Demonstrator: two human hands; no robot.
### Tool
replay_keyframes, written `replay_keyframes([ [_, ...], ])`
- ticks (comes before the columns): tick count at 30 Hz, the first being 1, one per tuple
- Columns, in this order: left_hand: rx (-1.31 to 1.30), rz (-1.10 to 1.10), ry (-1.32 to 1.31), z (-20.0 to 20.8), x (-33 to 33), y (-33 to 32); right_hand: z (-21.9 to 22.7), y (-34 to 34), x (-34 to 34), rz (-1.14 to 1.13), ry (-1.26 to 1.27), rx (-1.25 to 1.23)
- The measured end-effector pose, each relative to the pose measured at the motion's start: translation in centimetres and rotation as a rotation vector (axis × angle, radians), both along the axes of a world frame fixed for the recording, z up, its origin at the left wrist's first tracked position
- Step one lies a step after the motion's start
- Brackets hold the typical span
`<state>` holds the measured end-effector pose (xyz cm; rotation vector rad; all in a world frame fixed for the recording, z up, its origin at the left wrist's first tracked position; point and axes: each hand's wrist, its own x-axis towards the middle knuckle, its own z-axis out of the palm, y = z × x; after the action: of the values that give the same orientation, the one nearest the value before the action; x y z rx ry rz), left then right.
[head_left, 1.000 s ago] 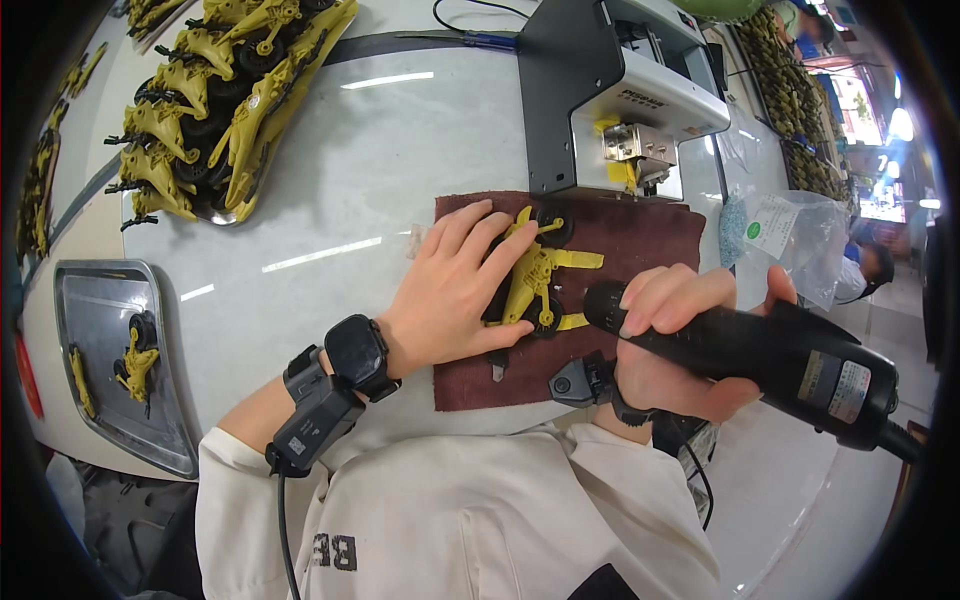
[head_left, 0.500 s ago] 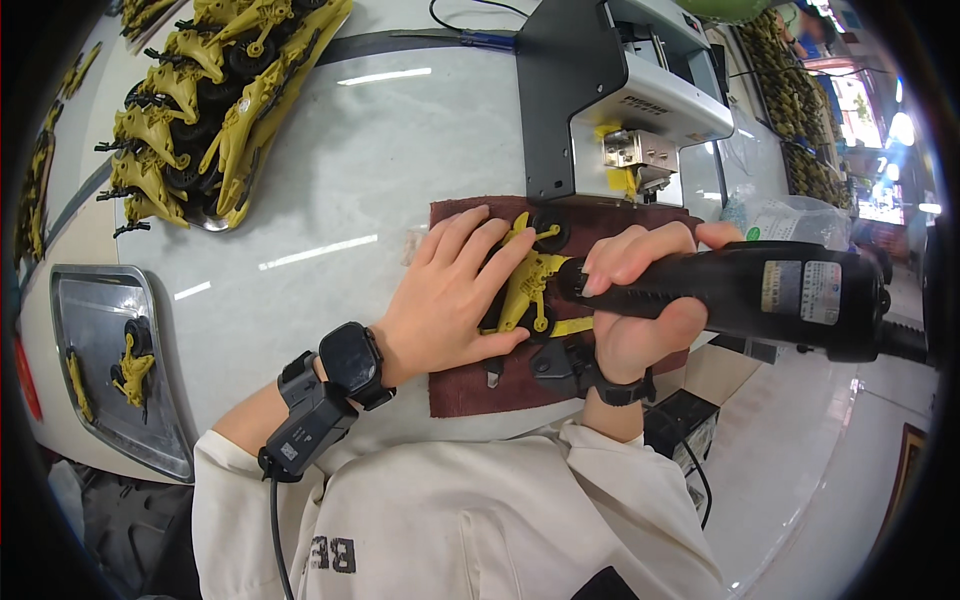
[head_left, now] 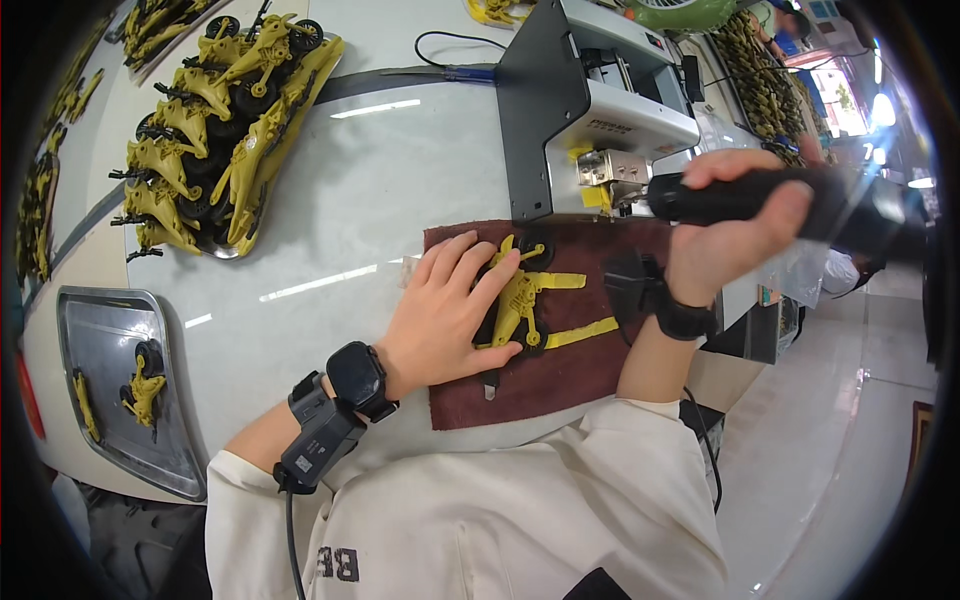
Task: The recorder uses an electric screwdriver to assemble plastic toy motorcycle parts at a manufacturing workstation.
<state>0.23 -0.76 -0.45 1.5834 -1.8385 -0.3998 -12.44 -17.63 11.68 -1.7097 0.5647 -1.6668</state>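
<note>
On the maroon cloth (head_left: 560,385), my left hand (head_left: 435,300) holds down a yellow and black toy motorcycle (head_left: 517,300), its index finger and thumb over the near and far ends; the palm hides part of it. My right hand (head_left: 745,225) is wrapped around a black electric screwdriver (head_left: 810,205), whose tip end reaches the metal outlet of the screw feeder (head_left: 615,170). Motion smears the rear of the screwdriver. A strip of yellow tape (head_left: 585,332) lies on the cloth beside the motorcycle, and the blade end of a cutter (head_left: 491,385) pokes out under my left hand.
At the far left a tray (head_left: 235,250) carries several yellow toy motorcycles. A metal tray (head_left: 90,330) nearer on the left holds one motorcycle assembly (head_left: 145,390) and a yellow part. A blue-handled screwdriver (head_left: 468,73) lies beside the feeder. Another person (head_left: 790,25) shows far right.
My right hand has lifted the electric screwdriver off the toy motorcycle and carried it away and to the right, up to the screw feeder. My left hand stays on the motorcycle.
</note>
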Motion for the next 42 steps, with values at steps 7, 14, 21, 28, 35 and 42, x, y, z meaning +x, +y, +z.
replay_keyframes([
  [7,-0.012,0.012,0.002,0.0,0.2,0.2,-1.1,4.6,-1.3,0.280,-0.009,0.222],
  [14,-0.030,0.010,0.022,-0.2,0.1,0.1,-2.9,9.3,-2.9,0.621,-0.082,0.121],
  [21,-0.018,0.010,0.018,-0.5,0.0,0.1,-4.6,10.8,-4.0,0.621,-0.105,0.226],
  [28,-0.016,0.015,0.002,-0.4,0.0,0.2,-6.7,10.5,-4.3,0.594,-0.122,0.241],
  [35,0.000,0.013,0.004,-0.2,0.0,0.2,-4.4,10.7,-5.1,0.558,-0.130,0.143],
  [42,0.003,0.014,0.002,-0.4,0.0,0.1,-6.9,10.5,-4.3,0.583,-0.139,0.207],
])
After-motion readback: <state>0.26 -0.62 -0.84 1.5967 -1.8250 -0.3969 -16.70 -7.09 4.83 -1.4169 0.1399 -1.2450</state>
